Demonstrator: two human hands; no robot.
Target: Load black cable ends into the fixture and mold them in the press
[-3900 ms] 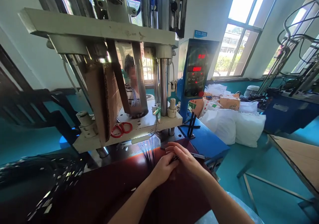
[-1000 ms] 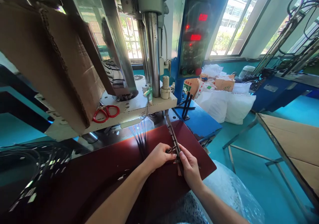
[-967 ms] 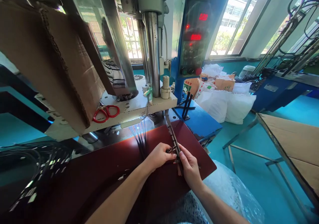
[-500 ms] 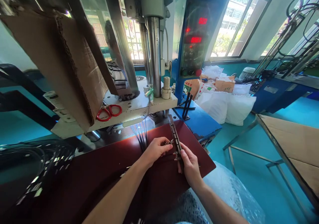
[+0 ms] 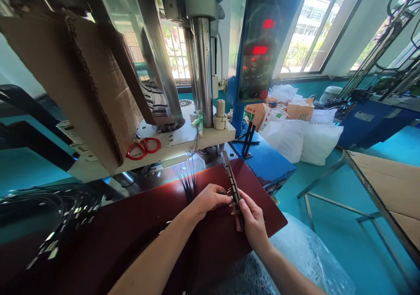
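Note:
My right hand [image 5: 252, 216] is closed around the lower part of a narrow metal bar [image 5: 231, 179] with notches along its side, held tilted above the dark red board [image 5: 144, 212]. My left hand [image 5: 213, 198] pinches a small metal piece, too small to name, against the bar's left side. Small metal parts stick out from that side near my left fingertips. Behind my left hand, several thin black cables [image 5: 187, 183] run from under the machine onto the board.
Red-handled scissors [image 5: 143, 148] lie on the machine's white plate [image 5: 183, 139], beside a cardboard sheet [image 5: 95, 89]. A bundle of black cables [image 5: 62, 212] lies at left. The blue control box [image 5: 259, 41] stands behind; a cardboard-topped table [image 5: 387, 190] is at right.
My left hand has moved slightly right, bringing its fingertips up to the bar's side. The red digits on the control box have changed, and the view has shifted a little.

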